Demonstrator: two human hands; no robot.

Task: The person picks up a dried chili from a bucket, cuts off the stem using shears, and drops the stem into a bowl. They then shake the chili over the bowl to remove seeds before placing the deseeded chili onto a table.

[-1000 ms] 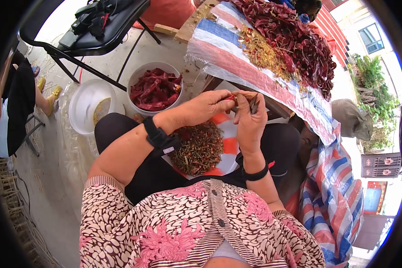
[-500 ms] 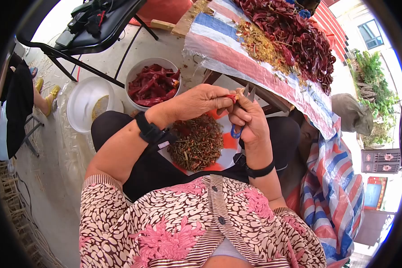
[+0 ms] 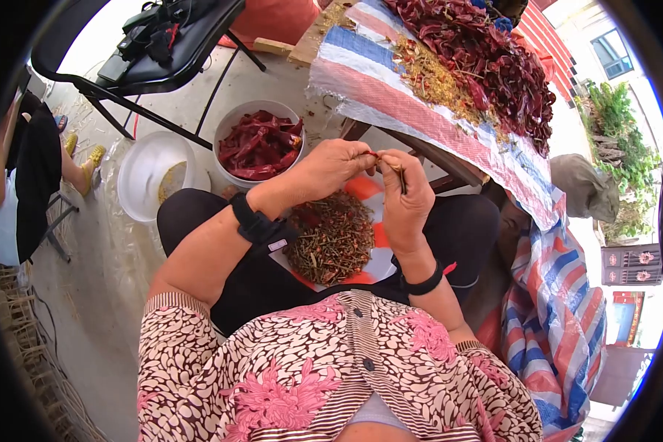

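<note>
My left hand (image 3: 337, 171) pinches one end of a small dried red chili (image 3: 374, 155), mostly covered by fingertips. Against its other end press the thumb and finger of my right hand (image 3: 409, 193). A narrow dark part of the scissors (image 3: 401, 180) shows between the right fingers; their handle is hidden. Below both hands, a red-and-white basin (image 3: 382, 234) in my lap holds a heap of chili stems and bits (image 3: 328, 247). Beyond my left forearm stands a white bowl (image 3: 220, 147) of dried red chilies (image 3: 260, 145).
A table with a striped woven sheet (image 3: 390, 92) bears a large pile of dried chilies (image 3: 486, 66) and yellowish seeds (image 3: 438, 77). A white tub (image 3: 141, 177) stands left, below a black folding chair (image 3: 166, 74). Another person's foot (image 3: 88, 168) shows at far left.
The scissor blades pointed up from my right hand with the blue handle below; now they are folded down among the fingers. My hands have come fingertip to fingertip at the chili.
</note>
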